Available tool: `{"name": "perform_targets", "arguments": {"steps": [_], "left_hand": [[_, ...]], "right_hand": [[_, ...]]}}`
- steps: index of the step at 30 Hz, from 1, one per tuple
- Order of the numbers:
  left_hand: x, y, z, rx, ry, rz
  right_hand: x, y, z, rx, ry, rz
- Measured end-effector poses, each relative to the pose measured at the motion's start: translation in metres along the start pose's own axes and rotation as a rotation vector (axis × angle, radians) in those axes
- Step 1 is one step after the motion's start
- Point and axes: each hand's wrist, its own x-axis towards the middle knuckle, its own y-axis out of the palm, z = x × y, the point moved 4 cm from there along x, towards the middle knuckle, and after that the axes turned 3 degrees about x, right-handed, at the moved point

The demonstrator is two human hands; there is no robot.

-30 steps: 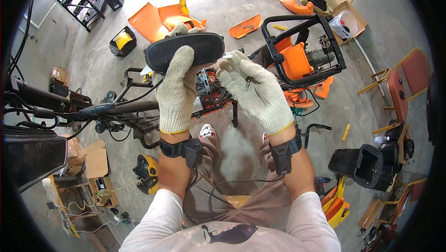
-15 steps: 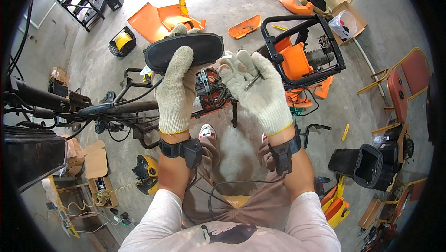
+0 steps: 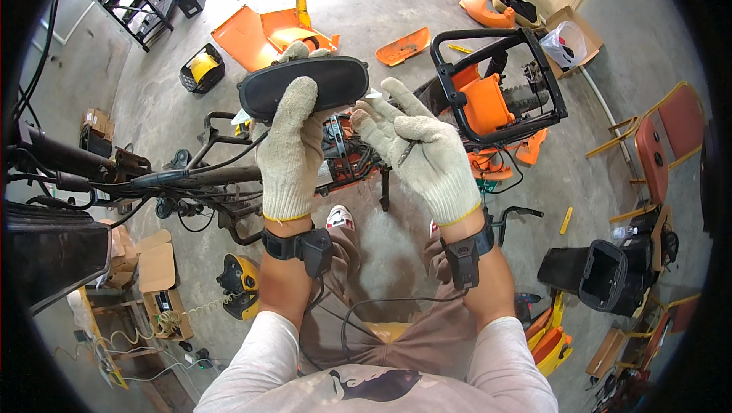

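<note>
My left hand (image 3: 293,127), in a cream knit glove, grips a dark oval panel (image 3: 335,84) with rounded ends, perhaps a display unit. The thumb presses on its face, and the fingers wrap behind, their tips showing over the top edge. Beside its right end is my gloved right hand (image 3: 423,142), palm up, with small metal screws (image 3: 406,154) held in the palm under the bent thumb. How many screws there are is hidden. A small white tab (image 3: 373,95) shows between the right fingertips and the panel's end; whether the fingers touch it I cannot tell.
Below my hands lies a partly stripped vehicle frame (image 3: 229,175) with cables. Its black tubular rack and orange part (image 3: 484,100) are at right. Orange body panels (image 3: 252,36) lie on the floor beyond. Red chairs (image 3: 681,120) and a black bin (image 3: 604,272) stand at right.
The right hand's thumb has folded inward over the screws, and its fingers have spread and tilted toward the panel. The left hand and panel have hardly moved.
</note>
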Motion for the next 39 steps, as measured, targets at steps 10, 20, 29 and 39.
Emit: {"name": "perform_targets", "arguments": {"steps": [10,20,29,39], "left_hand": [[-0.001,0.002,-0.002,-0.021,-0.012,-0.013],[0.000,0.000,0.004,-0.056,-0.036,-0.017],[0.000,0.001,0.002,-0.073,-0.036,-0.021],[-0.001,0.000,0.000,0.053,-0.004,-0.016]], "right_hand": [[-0.001,-0.006,0.001,-0.121,-0.023,-0.012],[0.001,-0.004,0.003,0.057,0.031,-0.023],[0.002,-0.011,0.002,-0.059,0.002,-0.033],[0.001,-0.023,0.002,-0.067,0.076,-0.154]]}}
